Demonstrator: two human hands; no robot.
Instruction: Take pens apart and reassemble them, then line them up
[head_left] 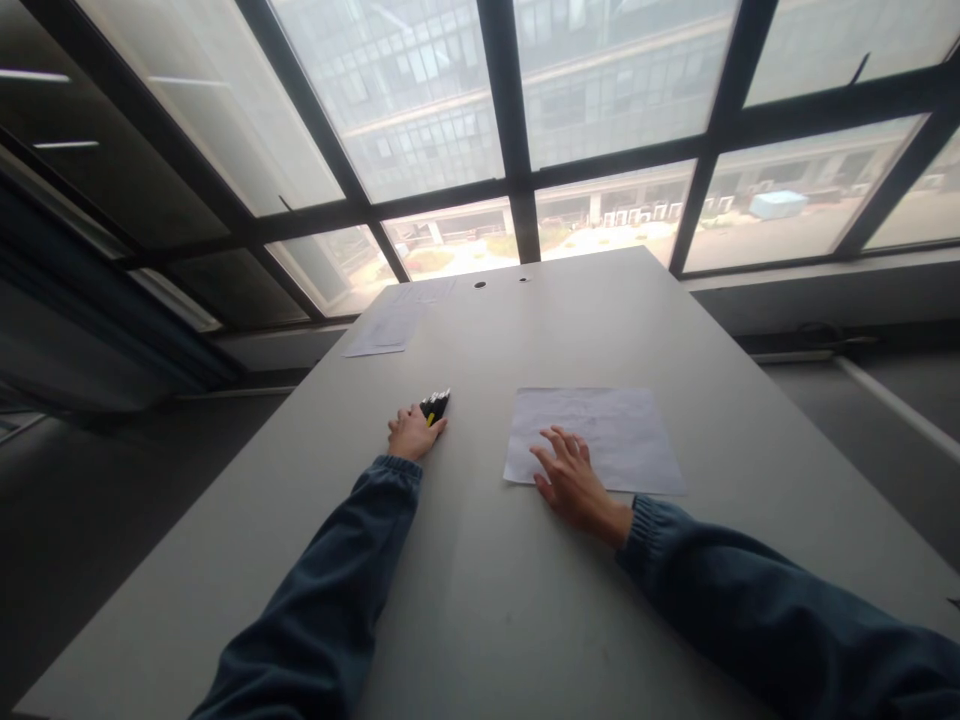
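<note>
My left hand (411, 434) is closed around a bundle of dark pens (436, 404) at the table's middle left. Their pale ends point away from me, and a yellow strip shows among them; the hand hides the rest. To the right, a white sheet of paper (615, 440) with faint marks lies flat on the table. Over its near left part is my right hand (574, 480), fingers apart and slightly bent, holding nothing. Whether its fingertips touch the paper I cannot tell.
The white table (480, 600) stretches away toward large dark-framed windows. More papers (386, 325) lie at its far left edge. Two small round holes, one a dark grommet (480, 285), show near the far end. A dark curtain (97, 300) hangs at left.
</note>
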